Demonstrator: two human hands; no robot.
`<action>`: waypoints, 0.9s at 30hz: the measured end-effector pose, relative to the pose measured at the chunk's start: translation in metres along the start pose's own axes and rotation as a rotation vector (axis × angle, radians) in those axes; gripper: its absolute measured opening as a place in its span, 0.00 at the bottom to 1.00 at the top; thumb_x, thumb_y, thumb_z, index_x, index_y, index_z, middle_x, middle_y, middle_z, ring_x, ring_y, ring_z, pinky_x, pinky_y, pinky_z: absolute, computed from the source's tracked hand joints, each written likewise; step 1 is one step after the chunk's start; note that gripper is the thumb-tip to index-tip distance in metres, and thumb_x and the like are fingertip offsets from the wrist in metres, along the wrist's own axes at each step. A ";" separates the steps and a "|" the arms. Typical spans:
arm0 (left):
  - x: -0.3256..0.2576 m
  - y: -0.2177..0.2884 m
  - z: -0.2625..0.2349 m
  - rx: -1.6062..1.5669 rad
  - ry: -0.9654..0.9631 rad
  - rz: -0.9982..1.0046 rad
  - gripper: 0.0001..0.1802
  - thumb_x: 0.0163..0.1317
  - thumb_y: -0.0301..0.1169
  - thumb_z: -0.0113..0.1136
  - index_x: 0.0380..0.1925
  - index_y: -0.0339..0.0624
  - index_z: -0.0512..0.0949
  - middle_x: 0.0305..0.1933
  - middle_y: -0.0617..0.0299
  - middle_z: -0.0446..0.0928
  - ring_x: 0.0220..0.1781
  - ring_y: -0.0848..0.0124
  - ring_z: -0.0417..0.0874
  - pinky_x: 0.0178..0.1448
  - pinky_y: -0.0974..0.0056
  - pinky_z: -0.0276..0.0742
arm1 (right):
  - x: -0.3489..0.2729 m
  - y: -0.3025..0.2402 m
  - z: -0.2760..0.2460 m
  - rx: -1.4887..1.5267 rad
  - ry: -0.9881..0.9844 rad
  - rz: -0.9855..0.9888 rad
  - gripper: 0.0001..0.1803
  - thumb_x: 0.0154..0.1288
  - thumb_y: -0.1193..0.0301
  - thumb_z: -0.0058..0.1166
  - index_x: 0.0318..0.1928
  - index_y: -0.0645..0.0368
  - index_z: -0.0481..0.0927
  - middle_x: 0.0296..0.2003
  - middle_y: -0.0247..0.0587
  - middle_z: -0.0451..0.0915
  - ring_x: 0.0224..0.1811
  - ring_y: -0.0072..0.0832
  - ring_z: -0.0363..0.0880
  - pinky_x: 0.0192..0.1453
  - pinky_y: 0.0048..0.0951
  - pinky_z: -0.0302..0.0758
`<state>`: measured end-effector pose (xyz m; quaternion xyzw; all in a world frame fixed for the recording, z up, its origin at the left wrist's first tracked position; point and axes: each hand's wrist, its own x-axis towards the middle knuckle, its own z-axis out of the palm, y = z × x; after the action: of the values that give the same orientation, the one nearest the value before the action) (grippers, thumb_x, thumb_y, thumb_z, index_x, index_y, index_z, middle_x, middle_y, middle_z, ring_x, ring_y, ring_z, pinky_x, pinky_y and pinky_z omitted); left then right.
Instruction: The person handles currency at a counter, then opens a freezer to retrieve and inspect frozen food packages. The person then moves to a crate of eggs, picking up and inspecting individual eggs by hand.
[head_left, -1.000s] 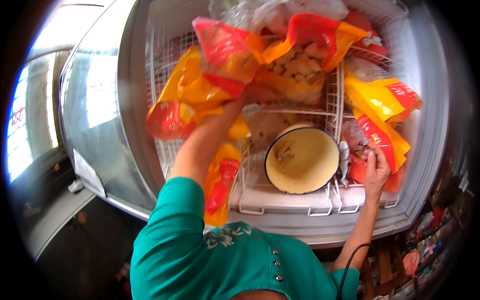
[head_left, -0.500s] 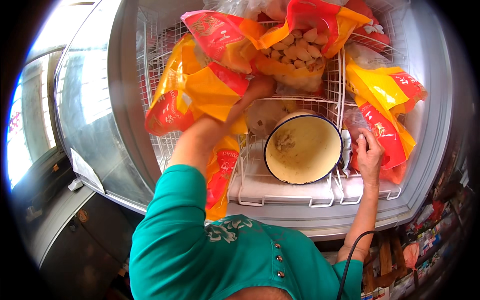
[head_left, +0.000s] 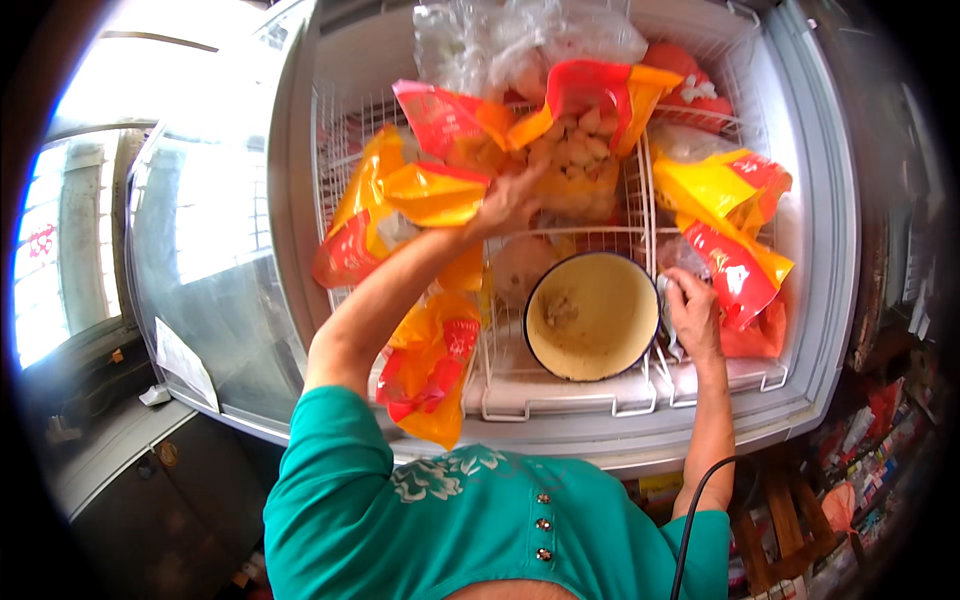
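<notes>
An open yellow-and-red plastic bag [head_left: 570, 200] full of pale, shell-shaped pieces of food [head_left: 578, 150] stands at the back of a wire freezer basket. My left hand [head_left: 512, 200] reaches to its left side, fingers stretched out and somewhat blurred, touching or close to the bag. A cream enamel pot [head_left: 610, 320] with a dark blue rim sits in front, with a small pale clump inside. Right of the pot, my right hand [head_left: 695, 312] has its fingers curled, pinching the top of a silvery-white packet [head_left: 669, 325] that it partly covers.
Other yellow-and-red bags [head_left: 365, 215] lie at the left, and one [head_left: 430, 370] hangs over the front. Another yellow-and-red bag [head_left: 735, 230] fills the right basket. Clear plastic bags [head_left: 520, 45] are at the back. White wire dividers [head_left: 640, 195] separate the sections; a glass lid [head_left: 215, 260] is at left.
My left hand has come out from beside the left bag and moved up toward the food-filled bag. My right hand has shifted left to the silvery packet. The whole view has shifted slightly.
</notes>
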<state>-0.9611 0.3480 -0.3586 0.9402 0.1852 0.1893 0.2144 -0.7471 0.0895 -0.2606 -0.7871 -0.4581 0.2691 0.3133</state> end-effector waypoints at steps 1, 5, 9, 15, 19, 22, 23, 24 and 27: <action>-0.007 0.025 -0.022 -0.113 -0.089 -0.156 0.32 0.56 0.30 0.53 0.62 0.43 0.58 0.47 0.45 0.75 0.45 0.53 0.78 0.48 0.58 0.74 | -0.002 -0.001 -0.002 0.007 0.009 0.008 0.08 0.57 0.77 0.47 0.37 0.65 0.76 0.32 0.53 0.79 0.35 0.45 0.79 0.39 0.36 0.73; -0.029 0.074 -0.122 -0.431 -0.597 -0.258 0.18 0.58 0.29 0.53 0.50 0.39 0.72 0.45 0.46 0.76 0.42 0.56 0.80 0.46 0.59 0.75 | -0.004 -0.006 -0.001 0.074 0.012 0.003 0.08 0.58 0.77 0.48 0.37 0.66 0.76 0.30 0.52 0.79 0.33 0.42 0.79 0.37 0.35 0.74; -0.048 0.098 -0.204 -0.421 -0.333 -0.392 0.16 0.57 0.26 0.55 0.47 0.38 0.74 0.41 0.50 0.77 0.42 0.63 0.80 0.43 0.64 0.75 | -0.011 -0.019 -0.003 0.204 -0.023 0.060 0.08 0.57 0.77 0.49 0.36 0.67 0.77 0.24 0.47 0.78 0.24 0.29 0.77 0.31 0.28 0.72; -0.111 0.091 -0.284 0.123 0.320 -0.609 0.22 0.56 0.32 0.57 0.51 0.39 0.70 0.49 0.50 0.73 0.50 0.56 0.75 0.52 0.60 0.71 | -0.038 -0.062 -0.018 0.370 -0.032 0.131 0.09 0.62 0.78 0.46 0.41 0.65 0.77 0.23 0.31 0.74 0.20 0.13 0.69 0.24 0.16 0.67; -0.196 0.107 -0.283 0.243 0.243 -0.854 0.28 0.57 0.46 0.56 0.51 0.38 0.68 0.48 0.45 0.70 0.51 0.52 0.72 0.53 0.56 0.70 | -0.067 -0.064 -0.027 0.377 -0.042 0.107 0.10 0.64 0.76 0.46 0.43 0.66 0.75 0.24 0.31 0.74 0.20 0.13 0.69 0.24 0.15 0.67; -0.231 0.133 -0.257 0.393 0.205 -0.925 0.24 0.53 0.48 0.60 0.39 0.39 0.70 0.35 0.51 0.71 0.40 0.56 0.74 0.42 0.56 0.72 | -0.082 -0.068 -0.028 0.437 -0.041 0.173 0.09 0.65 0.74 0.45 0.42 0.65 0.75 0.23 0.32 0.74 0.20 0.14 0.70 0.23 0.14 0.67; -0.224 0.149 -0.254 0.352 0.151 -1.019 0.21 0.52 0.46 0.61 0.32 0.40 0.68 0.31 0.53 0.71 0.36 0.57 0.75 0.39 0.56 0.73 | -0.085 -0.074 -0.026 0.454 -0.054 0.185 0.09 0.65 0.74 0.46 0.43 0.65 0.75 0.23 0.32 0.74 0.20 0.13 0.70 0.24 0.14 0.67; -0.227 0.149 -0.244 0.471 0.186 -0.879 0.20 0.51 0.44 0.62 0.29 0.41 0.67 0.28 0.54 0.72 0.32 0.56 0.77 0.35 0.55 0.73 | -0.086 -0.084 -0.021 0.479 -0.067 0.195 0.10 0.65 0.74 0.46 0.43 0.66 0.75 0.23 0.32 0.74 0.20 0.13 0.70 0.24 0.14 0.66; -0.222 0.141 -0.238 0.477 0.158 -0.947 0.19 0.51 0.43 0.61 0.28 0.39 0.69 0.25 0.51 0.75 0.28 0.54 0.80 0.29 0.54 0.73 | -0.104 -0.105 0.000 0.473 -0.135 0.139 0.09 0.64 0.75 0.46 0.41 0.65 0.76 0.22 0.32 0.74 0.20 0.14 0.71 0.24 0.16 0.68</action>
<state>-1.2176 0.2141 -0.1544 0.7592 0.6425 0.0948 0.0419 -0.8509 0.0371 -0.1685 -0.7017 -0.3469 0.4419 0.4382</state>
